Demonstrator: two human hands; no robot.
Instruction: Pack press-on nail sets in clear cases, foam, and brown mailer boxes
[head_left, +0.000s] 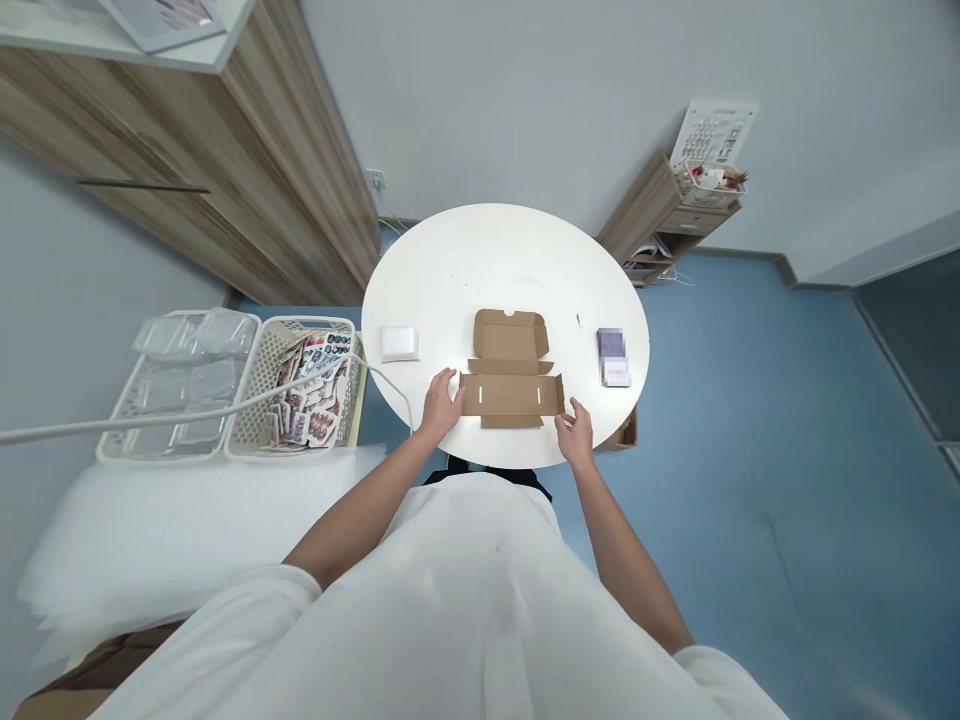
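A brown cardboard box (510, 396) lies unfolded on the white round table (495, 250), its flaps spread and its tabbed lid panel pointing away from me. Two short white marks or slots show on its near panel. At the left end of that panel rests my left hand (442, 405), fingers apart, with the thumb side by the cardboard edge. My right hand (575, 434) is at the near right corner, thumb and forefinger apart and close to the side flap. Whether the fingertips press on the cardboard is too small to tell.
On the table, a clear-wrapped white pack (400, 343) lies left and a purple-and-white stack (613, 357) right. Left of the table stand a white basket of printed cards (304, 390) and a basket of clear packages (180, 385). A white cable (247, 402) crosses above them.
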